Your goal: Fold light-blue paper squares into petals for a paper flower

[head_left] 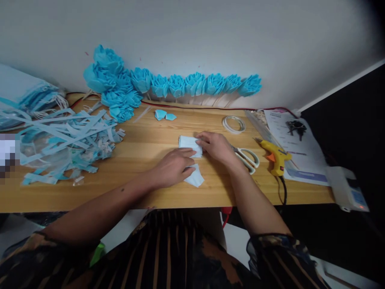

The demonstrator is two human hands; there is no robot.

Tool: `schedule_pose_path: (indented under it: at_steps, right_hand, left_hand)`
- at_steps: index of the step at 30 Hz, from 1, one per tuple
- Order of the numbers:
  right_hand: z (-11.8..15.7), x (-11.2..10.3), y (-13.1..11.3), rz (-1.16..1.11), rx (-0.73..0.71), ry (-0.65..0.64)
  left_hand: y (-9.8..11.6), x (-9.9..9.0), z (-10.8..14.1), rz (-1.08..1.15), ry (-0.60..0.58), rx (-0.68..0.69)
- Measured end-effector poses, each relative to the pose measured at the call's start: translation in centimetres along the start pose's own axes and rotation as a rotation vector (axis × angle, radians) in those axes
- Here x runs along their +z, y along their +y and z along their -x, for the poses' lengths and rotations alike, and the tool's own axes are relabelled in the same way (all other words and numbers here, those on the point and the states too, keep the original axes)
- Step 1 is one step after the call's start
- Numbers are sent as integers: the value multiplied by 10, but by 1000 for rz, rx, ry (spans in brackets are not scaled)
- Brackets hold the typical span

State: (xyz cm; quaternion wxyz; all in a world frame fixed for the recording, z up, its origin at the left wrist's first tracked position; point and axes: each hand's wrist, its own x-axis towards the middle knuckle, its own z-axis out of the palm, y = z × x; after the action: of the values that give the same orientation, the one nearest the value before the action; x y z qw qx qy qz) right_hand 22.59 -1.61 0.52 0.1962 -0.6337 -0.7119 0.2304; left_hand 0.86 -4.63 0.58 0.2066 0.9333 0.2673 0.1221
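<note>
A folded light-blue non-woven sheet [187, 141] lies on the wooden table in front of me, in several layers. Across its lower edge rest the outstretched fingers of my left hand [177, 166], with the thumb apart. My right hand [215, 147] grips the sheet's right side with bent fingers; its fingertips partly cover that edge. Just below my left hand lies a loose cut piece [196, 177] of the same pale material, its upper end under the thumb. Scissors [249, 158] with white handles lie beside my right wrist, their blades partly hidden behind it.
Blue handmade flowers [195, 83] line the wall. Strips and scraps [72, 138] heap at left beside stacked masks [27, 90]. Two blue petals [165, 115], a tape roll [234, 124], a yellow glue gun [275, 156], papers [313, 152], keys [297, 127] and a power strip [345, 186] surround the work.
</note>
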Motion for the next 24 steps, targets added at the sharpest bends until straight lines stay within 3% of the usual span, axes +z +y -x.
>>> schedule_pose_path:
  at_steps: [4, 7, 10, 17, 20, 24]
  right_hand:
    - [2, 1, -4, -116, -55, 190]
    - [4, 7, -12, -256, -185, 82]
    - [3, 15, -17, -203, -234, -49]
    - [0, 23, -17, -119, -201, -23]
    - [1, 21, -17, -127, -213, -35]
    - [1, 16, -16, -191, -206, -19]
  left_hand:
    - [0, -2, 1, -11, -13, 8]
    - [1, -3, 0, -9, -16, 20]
    - [0, -4, -2, -6, -26, 25]
    - [-5, -9, 0, 173, 25, -46]
    - [-10, -17, 1, 379, 142, -220]
    - [-20, -23, -3, 749, 478, -435]
